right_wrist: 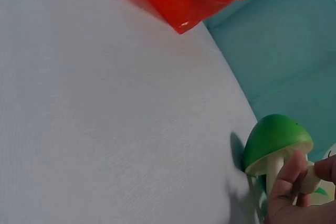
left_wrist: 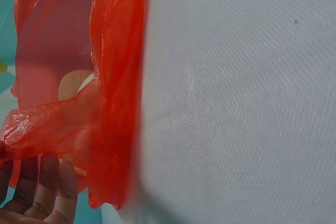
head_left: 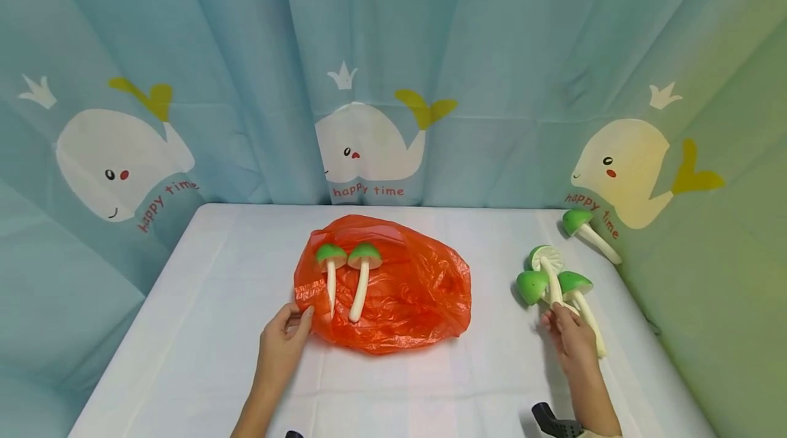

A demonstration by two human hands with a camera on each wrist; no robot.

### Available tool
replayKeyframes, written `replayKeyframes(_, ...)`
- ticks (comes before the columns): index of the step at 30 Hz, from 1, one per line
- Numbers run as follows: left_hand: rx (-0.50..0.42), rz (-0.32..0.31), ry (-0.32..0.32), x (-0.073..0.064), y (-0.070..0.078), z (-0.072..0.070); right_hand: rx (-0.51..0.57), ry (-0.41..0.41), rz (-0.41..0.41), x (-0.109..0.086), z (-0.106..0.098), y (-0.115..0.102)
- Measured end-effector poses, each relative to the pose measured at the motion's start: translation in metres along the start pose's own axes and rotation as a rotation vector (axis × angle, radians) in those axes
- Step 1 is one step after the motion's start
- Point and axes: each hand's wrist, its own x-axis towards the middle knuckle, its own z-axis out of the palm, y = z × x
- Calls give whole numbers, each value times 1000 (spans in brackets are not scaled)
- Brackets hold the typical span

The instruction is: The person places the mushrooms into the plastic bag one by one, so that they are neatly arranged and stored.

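At the left edge of a red plastic bag (head_left: 424, 288), my left hand (head_left: 279, 346) pinches the film; in the left wrist view its fingers (left_wrist: 47, 182) are at the gathered edge. Two toy mushrooms (head_left: 364, 288) with green caps and white stems lie side by side at the bag's left part. On the right, my right hand (head_left: 576, 342) pinches the lower stem of a green-capped mushroom (head_left: 548, 267), whose pale gilled underside faces up. Right beside it are another mushroom (head_left: 531, 286) and a longer-stemmed one (head_left: 587, 311). The right wrist view shows a green cap (right_wrist: 275, 140) by the fingers.
A further mushroom (head_left: 593, 240) lies at the far right corner of the white table (head_left: 203, 329). Blue curtains (head_left: 504, 48) with whale prints hang behind and along the sides. Dark wrist-worn devices (head_left: 556, 421) show at the bottom edge.
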Motion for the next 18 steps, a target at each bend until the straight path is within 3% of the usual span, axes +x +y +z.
replayKeyframes(7,12,15,-2,0,1,1,211,-108,30,0,2,-7)
replayKeyframes(14,20,2,-16,-1,2,1,422,-146,75,-3,9,-12)
replayKeyframes(18,21,-1,-6,-1,2,0,475,-273,51,-5,11,-11)
